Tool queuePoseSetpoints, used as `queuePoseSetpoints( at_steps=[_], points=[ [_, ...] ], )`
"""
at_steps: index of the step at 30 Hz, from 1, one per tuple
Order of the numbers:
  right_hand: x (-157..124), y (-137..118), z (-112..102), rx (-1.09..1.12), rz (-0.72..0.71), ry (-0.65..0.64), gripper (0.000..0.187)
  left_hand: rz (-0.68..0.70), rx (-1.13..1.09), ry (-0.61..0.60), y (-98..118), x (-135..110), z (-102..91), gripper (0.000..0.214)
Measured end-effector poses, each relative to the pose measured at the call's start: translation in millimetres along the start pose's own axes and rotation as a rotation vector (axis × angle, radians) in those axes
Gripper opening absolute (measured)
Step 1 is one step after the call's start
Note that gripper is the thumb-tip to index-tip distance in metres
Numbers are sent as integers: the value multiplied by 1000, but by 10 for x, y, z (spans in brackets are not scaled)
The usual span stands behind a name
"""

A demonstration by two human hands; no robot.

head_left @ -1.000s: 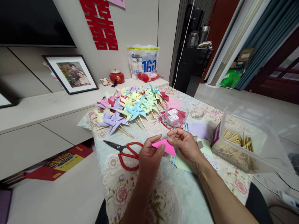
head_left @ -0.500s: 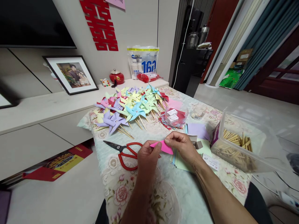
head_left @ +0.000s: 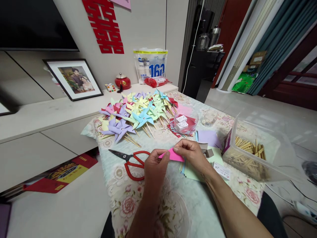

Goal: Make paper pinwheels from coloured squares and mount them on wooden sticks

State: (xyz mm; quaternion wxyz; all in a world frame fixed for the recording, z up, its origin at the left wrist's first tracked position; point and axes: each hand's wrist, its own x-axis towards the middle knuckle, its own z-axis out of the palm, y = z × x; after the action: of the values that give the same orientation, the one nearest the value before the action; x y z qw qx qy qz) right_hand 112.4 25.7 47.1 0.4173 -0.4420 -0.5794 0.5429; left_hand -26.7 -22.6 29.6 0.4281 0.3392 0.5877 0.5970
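Observation:
Between my two hands is a folded piece of bright pink paper (head_left: 175,156), triangular in outline. My left hand (head_left: 156,165) pinches its left corner between thumb and fingers. At the top edge, the thumb and fingers of my right hand (head_left: 190,152) grip the same paper. Scissors with red handles (head_left: 135,164) lie just left of my left hand, blades pointing left. Under and beside my right wrist sits a stack of coloured paper sheets (head_left: 193,174), with a small open grey box (head_left: 207,152) on it. Many paper pinwheels on sticks (head_left: 143,118) are heaped farther back.
A clear plastic bin (head_left: 250,165) of short wooden sticks stands at right. Behind the sheets are a clear bowl (head_left: 186,123) with small white boxes and a little clear dish (head_left: 208,120). A floral cloth (head_left: 128,206) covers the table; a cabinet (head_left: 56,114) adjoins its far side.
The pink paper has turned slightly between my hands, and its lower right corner sits a little higher. Both hands keep hold of it. The view has shifted slightly.

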Motion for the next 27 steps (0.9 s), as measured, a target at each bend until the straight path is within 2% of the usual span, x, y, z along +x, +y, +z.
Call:
queuePoseSetpoints(
  at_steps=[4,9,16,20,24,27],
  points=[
    [-8,2,4,-13,-12,-19,24,17,54,3,-2,-1,-17,17],
    [-13,-18,40,-19,57,-76,30,-65,-84,39,-33,44,-42,23],
    [-27,-21,20,-180,12,-78,31,61,23,-4,-122,63,-29,21],
    [-32,-4,44,-147,35,-114,24,5,-38,3,-155,98,-64,26],
    [-9,8,39,-84,7,-20,23,-35,-80,14,-145,104,-57,24],
    [23,25,13,6,-30,77,23,-34,-54,-50,-140,77,-19,19]
  ],
)
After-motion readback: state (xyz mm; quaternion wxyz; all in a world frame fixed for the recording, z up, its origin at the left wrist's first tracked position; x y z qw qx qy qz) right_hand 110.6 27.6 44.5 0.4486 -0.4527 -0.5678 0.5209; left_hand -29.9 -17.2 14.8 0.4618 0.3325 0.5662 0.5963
